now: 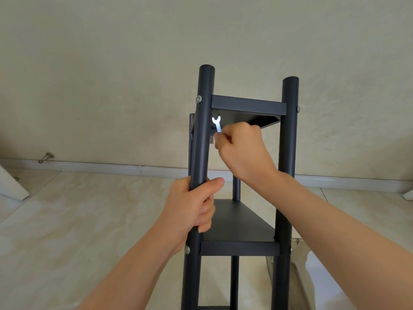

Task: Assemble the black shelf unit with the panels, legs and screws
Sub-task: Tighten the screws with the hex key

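The black shelf unit stands upright in front of me, with a left front leg (202, 139), a right front leg (288, 153), a top panel (248, 107) and a middle panel (237, 222). My left hand (192, 209) grips the left front leg between the two panels. My right hand (240, 148) pinches a small silver wrench (216, 123) whose open jaw points up under the top panel's left corner, just inside the left leg. Silver screw heads (198, 99) show on the legs at each panel.
A back leg (236, 186) shows between the front legs. A pale tiled floor (89, 209) meets a beige wall at a white baseboard (111, 167). A metal door stop (45, 157) sticks out at the left. Pale cloth or packaging (301, 276) lies at the lower right.
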A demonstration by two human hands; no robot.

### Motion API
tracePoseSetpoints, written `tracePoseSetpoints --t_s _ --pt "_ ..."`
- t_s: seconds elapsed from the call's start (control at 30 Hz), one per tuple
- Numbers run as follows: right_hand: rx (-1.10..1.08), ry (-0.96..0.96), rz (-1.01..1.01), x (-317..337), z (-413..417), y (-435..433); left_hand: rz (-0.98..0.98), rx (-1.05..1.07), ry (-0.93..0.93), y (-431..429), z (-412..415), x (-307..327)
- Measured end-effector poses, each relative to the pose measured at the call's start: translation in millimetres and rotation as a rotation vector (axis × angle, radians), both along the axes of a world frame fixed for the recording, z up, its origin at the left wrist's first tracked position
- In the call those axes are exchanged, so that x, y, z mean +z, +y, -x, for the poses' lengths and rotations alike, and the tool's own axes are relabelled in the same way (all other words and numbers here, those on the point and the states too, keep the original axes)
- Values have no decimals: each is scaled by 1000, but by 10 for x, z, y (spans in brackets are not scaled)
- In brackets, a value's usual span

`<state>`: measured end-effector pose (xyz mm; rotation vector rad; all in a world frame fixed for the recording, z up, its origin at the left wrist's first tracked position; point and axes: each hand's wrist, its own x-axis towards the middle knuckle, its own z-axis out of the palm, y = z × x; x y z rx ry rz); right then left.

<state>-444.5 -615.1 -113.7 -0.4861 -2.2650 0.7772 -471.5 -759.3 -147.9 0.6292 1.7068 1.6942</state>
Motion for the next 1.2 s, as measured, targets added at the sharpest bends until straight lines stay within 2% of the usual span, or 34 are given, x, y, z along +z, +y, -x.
tracePoseSetpoints --t_s 0.27,0.43,0.53,0.73,0.93,1.03,1.2 --pt "-38 -13 -300 17 -421 28 3 18 5 -47 102 -21" --pt "-107 4 -287 43 -541 140 -10 30 -3 -46 126 -37" --pt "-149 32 -190 48 -574 220 -12 38 -12 -37 139 -44" --pt "-185 53 172 50 -549 333 -18 30 -31 -23 160 -55" --pt "-22 122 693 115 -501 335 3 45 -37 4 162 -90" --pt "-11 157 767 115 -485 326 14 67 -41 -10 176 -114" --pt "12 184 754 138 -472 287 26 115 -30 -44 227 -120"
